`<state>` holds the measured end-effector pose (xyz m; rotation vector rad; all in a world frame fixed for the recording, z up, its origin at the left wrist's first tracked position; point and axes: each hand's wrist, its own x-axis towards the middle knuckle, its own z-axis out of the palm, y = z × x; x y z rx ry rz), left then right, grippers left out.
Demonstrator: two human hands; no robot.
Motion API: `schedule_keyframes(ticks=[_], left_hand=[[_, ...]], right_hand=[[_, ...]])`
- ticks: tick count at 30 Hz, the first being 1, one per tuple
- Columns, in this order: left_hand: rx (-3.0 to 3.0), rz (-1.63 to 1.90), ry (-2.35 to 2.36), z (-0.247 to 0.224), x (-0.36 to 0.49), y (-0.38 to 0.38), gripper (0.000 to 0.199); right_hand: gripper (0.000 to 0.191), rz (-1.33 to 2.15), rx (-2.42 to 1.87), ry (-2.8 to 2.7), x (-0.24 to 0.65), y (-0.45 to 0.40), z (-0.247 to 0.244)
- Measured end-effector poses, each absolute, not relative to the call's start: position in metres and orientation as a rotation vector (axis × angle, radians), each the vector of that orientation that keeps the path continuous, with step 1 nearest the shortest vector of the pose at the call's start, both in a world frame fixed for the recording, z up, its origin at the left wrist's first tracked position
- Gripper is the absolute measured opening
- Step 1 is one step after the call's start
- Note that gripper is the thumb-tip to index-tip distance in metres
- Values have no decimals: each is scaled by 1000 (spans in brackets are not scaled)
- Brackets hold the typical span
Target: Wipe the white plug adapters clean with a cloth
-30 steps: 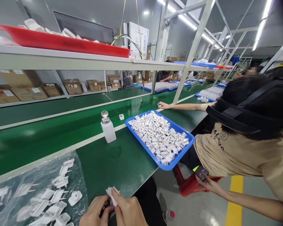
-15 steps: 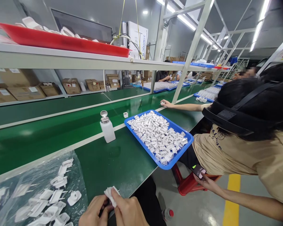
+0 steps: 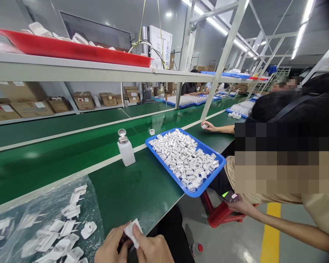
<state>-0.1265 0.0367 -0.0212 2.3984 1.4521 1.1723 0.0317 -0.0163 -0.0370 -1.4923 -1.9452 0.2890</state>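
While both hands sit at the near edge of the green bench (image 3: pixel 142 190), the left hand (image 3: pixel 111 246) and right hand (image 3: pixel 150 248) are pressed close together around a small white wipe (image 3: pixel 131 229). The right thumb and fingers pinch the folded wipe from the right; the left fingers curl onto something dark beneath it, too hidden to identify. The wipe is held just above the bench edge, low in the view, right in front of the person.

Just left of the hands lies a clear plastic bag (image 3: pixel 41 204) spread flat, with white plug housings (image 3: pixel 68 228) scattered on it. Farther out on the bench stands a white pump dispenser bottle (image 3: pixel 126 149) with a metal top, upright. To its right a blue tray (image 3: pixel 205 184) heaped with small white parts overhangs the bench edge. One small white part (image 3: pixel 152 132) sits alone on the conveyor belt (image 3: pixel 71 146) beyond the tray.

At right a co-worker in a tan shirt leans in; one co-worker's hand (image 3: pixel 208 126) rests on the bench holding a white part, the other hand (image 3: pixel 239 204) holds a dark phone (image 3: pixel 230 197) below bench level. A red tray (image 3: pixel 71 49) lies on the overhead shelf.
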Motion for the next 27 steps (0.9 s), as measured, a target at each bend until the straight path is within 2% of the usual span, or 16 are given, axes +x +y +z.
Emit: schedule_keyframes(ticks=[7, 18, 27], left_hand=[[2454, 1177, 1333, -14, -126, 39, 22], [2542, 1168, 1623, -26, -121, 33, 26], [2577, 1139, 1490, -24, -124, 33, 18]], right_hand=[[57, 385, -1357, -2003, 39, 0, -10], [60, 387, -1451, -1977, 37, -16, -24], [59, 478, -1370, -1975, 38, -2, -9]])
